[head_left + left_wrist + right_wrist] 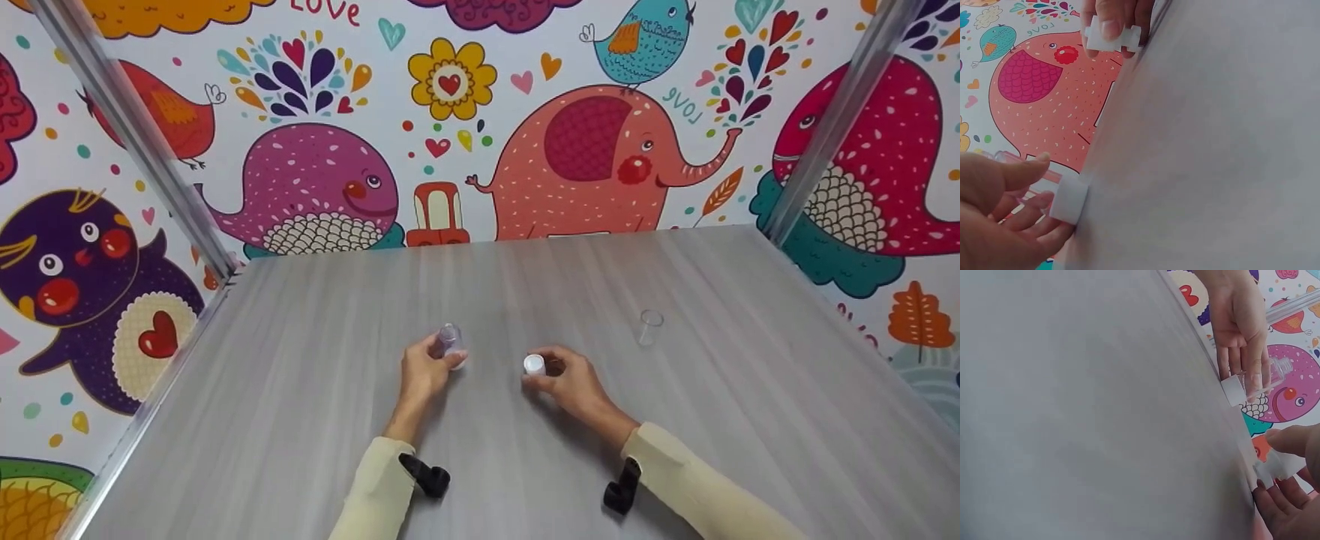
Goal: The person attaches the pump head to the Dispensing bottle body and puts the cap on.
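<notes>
My left hand [424, 371] grips a small clear bottle [451, 337] around its sides, thumb on one side and fingers on the other. The bottle stands upright with its white base [1234, 391] down at the tabletop; its threaded neck [1283, 364] is bare. To the right, my right hand [574, 382] pinches a short white bottle top [534, 365] between thumb and fingers, close over the table. In the left wrist view this white bottle top [1098, 39] has a wide part and a narrower, stepped end. A gap separates the two hands.
A clear, cup-shaped cover [650, 328] stands on the grey wood-grain table [315, 390], beyond and right of the right hand. Printed panels with cartoon animals [585, 165] border the back and sides, with metal posts [135, 135] at the corners.
</notes>
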A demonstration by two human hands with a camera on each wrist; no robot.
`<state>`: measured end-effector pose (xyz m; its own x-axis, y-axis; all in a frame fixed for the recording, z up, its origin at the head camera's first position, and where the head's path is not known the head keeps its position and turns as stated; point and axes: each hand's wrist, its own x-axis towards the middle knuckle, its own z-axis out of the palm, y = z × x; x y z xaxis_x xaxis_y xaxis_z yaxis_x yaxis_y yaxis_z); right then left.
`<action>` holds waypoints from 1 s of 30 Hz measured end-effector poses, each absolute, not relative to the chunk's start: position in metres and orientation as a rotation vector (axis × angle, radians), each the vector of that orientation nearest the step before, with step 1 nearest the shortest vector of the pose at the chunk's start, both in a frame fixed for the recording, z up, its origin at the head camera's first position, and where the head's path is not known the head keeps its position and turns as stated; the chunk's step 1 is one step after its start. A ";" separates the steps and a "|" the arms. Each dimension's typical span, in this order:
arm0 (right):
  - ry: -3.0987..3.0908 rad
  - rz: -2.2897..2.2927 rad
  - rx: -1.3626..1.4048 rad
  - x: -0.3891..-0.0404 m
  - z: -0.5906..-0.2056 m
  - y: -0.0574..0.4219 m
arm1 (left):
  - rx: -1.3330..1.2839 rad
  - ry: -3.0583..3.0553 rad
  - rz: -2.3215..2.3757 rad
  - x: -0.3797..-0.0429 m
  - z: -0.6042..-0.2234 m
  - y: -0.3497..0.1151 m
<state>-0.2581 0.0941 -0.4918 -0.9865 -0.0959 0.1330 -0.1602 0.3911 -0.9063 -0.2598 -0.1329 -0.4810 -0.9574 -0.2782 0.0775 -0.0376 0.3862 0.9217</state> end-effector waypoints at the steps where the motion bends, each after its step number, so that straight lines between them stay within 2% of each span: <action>1: -2.557 1.715 0.225 -0.258 -0.491 0.093 | 0.276 -2.419 -1.614 -0.259 -0.481 -0.133; 9: -2.484 1.877 0.129 -0.260 -0.487 0.089 | 0.278 -2.412 -1.653 -0.258 -0.481 -0.133; 30: -2.498 1.744 0.239 -0.264 -0.475 0.082 | 0.301 -2.431 -1.652 -0.261 -0.482 -0.134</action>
